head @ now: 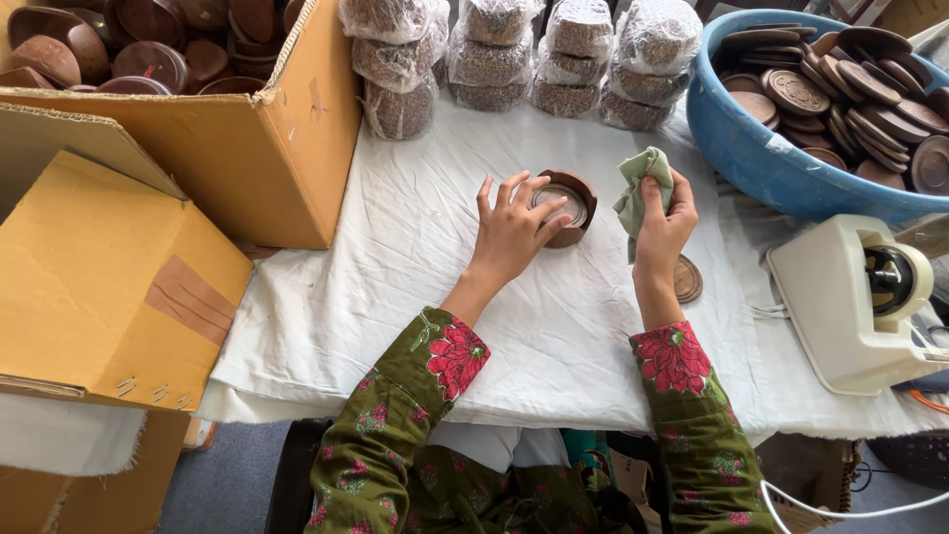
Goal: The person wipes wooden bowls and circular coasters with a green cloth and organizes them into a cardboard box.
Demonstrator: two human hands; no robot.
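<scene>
My left hand (514, 225) rests with spread fingers against a small round brown bowl (571, 201) that stands on the white cloth (395, 277) covering the table. The fingertips touch the bowl's rim and its pale inside. My right hand (664, 220) is raised just right of the bowl and grips a crumpled green rag (638, 188). Beneath that hand a flat round brown lid (688, 279) lies on the cloth, partly hidden by my wrist.
A blue tub (761, 158) of several brown lids sits at the back right. A white tape dispenser (850, 302) stands at right. An open cardboard box (237, 138) of brown bowls and a closed box (109, 287) fill the left. Plastic-wrapped stacks (514, 59) line the back.
</scene>
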